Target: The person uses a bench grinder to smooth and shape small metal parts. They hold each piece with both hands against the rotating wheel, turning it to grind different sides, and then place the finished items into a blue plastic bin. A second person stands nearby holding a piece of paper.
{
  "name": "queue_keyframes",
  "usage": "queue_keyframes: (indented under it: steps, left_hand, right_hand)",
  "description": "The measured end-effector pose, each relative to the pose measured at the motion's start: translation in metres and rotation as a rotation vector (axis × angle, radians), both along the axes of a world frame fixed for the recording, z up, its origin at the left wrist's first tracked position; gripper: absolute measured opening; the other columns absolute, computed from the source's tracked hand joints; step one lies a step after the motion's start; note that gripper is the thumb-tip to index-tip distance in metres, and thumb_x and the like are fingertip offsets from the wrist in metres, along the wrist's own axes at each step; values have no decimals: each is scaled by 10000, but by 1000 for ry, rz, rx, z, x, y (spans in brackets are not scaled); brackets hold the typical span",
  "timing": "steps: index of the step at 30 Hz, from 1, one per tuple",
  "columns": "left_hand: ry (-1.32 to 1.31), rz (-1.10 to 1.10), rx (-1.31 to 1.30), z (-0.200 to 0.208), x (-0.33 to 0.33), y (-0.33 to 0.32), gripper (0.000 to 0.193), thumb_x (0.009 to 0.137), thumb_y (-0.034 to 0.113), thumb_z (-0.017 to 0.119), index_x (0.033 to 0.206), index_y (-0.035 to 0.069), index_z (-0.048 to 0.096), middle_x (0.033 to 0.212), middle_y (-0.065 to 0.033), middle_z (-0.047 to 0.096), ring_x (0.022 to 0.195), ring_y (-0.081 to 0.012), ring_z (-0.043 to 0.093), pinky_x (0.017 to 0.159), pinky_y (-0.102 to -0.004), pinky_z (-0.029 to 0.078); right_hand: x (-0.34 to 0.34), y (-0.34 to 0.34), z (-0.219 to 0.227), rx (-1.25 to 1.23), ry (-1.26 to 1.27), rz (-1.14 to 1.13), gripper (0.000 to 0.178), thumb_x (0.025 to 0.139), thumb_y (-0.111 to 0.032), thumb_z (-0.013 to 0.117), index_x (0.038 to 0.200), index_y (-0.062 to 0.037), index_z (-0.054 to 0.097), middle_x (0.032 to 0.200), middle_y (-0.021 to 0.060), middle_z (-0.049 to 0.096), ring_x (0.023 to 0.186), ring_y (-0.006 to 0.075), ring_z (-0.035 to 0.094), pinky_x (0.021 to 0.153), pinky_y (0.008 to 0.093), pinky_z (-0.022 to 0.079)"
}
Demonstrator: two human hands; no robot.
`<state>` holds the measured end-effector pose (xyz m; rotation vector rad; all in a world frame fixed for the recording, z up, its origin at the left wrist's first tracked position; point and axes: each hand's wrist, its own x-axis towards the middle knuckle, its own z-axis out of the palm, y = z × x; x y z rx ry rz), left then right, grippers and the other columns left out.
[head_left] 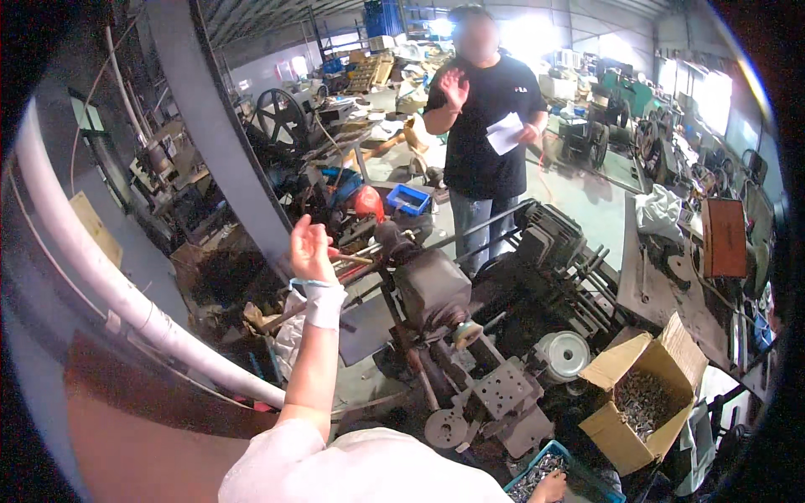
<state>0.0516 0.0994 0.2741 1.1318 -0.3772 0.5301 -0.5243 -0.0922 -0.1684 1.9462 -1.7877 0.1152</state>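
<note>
Left hand: our left hand [310,249] is raised at centre left of the frame, fingers spread, holding nothing, a white wrap on the wrist.
Right hand: our right hand [551,486] sits at the bottom edge, resting in a blue crate [579,479] of small metal parts; we cannot tell whether it grips any.
Nearby: a greasy machine [432,289] stands at centre, and a cardboard box [646,390] of metal parts at lower right.
Other person: stands at upper centre holding a paper [505,132].
Risk: we judge the raised hand could brush the machine's oily rods just beside it.
</note>
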Motion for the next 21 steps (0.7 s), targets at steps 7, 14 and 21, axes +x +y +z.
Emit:
queue_keyframes:
  steps: [7,14,21]
  left_hand:
    - [434,-461,-359,14,17,13,380,848,267,493,1205,196,385,1001,-28,538,777,-141,532,625,-315,452]
    - [114,-856,-325,63,-1,-17,445,837,414,457,1226,218,366,1151,-60,484,937,-180,514,754,-375,432]
    - [-32,-899,-160,68,-28,-13,480,849,389,446,1244,135,347,1143,-87,493,879,-173,536,660,-296,457]
  right_hand:
    - [24,-4,23,434,-544,-375,348,802,-425,438,801,-111,589,768,103,606,683,331,572,546,466,425]
    - [26,-3,48,476,-664,-397,422,818,-363,420,781,18,596,827,201,596,758,378,561,650,462,433]
    - [5,-21,34,484,-829,-578,432,782,-396,467,779,7,621,805,213,602,732,376,577,651,463,437]
